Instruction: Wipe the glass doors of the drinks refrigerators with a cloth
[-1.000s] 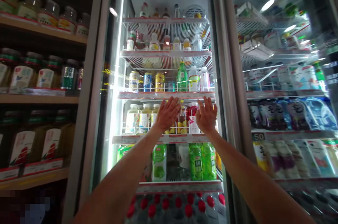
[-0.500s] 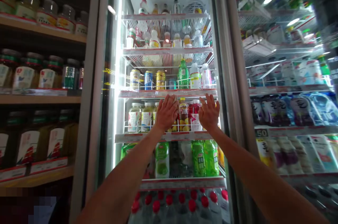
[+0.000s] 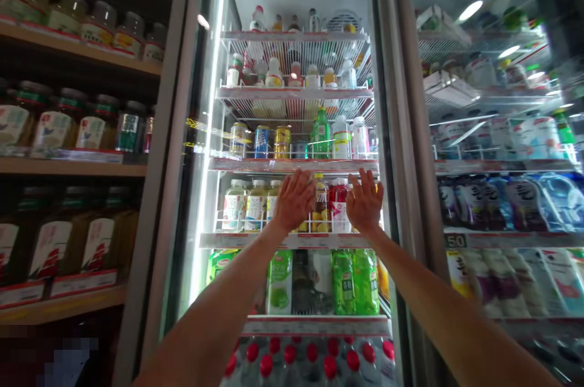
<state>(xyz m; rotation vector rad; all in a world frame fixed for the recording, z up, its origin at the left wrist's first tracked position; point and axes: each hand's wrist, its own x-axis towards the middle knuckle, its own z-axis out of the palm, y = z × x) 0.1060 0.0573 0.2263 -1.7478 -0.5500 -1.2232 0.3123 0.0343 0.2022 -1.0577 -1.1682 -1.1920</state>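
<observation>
My left hand [image 3: 295,199] is raised in front of the glass door of a lit drinks fridge, palm forward and fingers stretched out. A small pale patch shows by its fingertips, too small to make out. My right hand [image 3: 365,201] is up at the same height, further right, its fingers spread. Whether either palm touches the glass, I cannot tell. Between the hands stand a bottle with a yellow cap [image 3: 320,201] and a red drink bottle [image 3: 339,204]. White-labelled tea bottles [image 3: 234,205] are left of my left hand, which partly covers that shelf row.
Cans [image 3: 261,142] and a green bottle [image 3: 320,134] stand on the shelf above. Green drink bottles [image 3: 343,282] are below, over red-capped bottles [image 3: 312,353]. Wooden shelves [image 3: 82,166] with jars flank the left; another glass-fronted fridge [image 3: 502,226] stands right.
The view has shifted slightly, so the fridge and shelves sit a little lower and mostly further right. Both hands stay raised in nearly the same place before the shelf.
</observation>
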